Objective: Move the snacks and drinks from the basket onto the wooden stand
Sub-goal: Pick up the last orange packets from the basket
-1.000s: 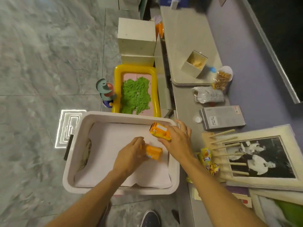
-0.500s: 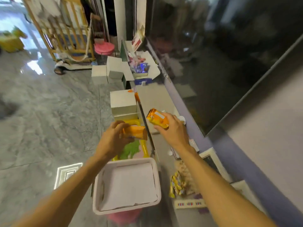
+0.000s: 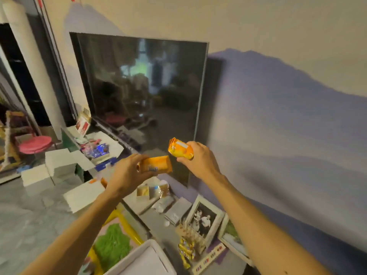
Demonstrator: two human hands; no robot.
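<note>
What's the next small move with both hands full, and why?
Probably bring both hands down and to the right toward the wooden stand. The left hand and right hand each hold an orange snack pack raised in front of the dark screen, well above the stand, where yellow snacks already hang.

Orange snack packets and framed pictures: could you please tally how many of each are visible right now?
Orange snack packets: 2, one in the left hand (flat packet), one in the right hand (crumpled packet).
Framed pictures: 2, black-and-white photo and a colour picture beside it.
Total: 4
</note>
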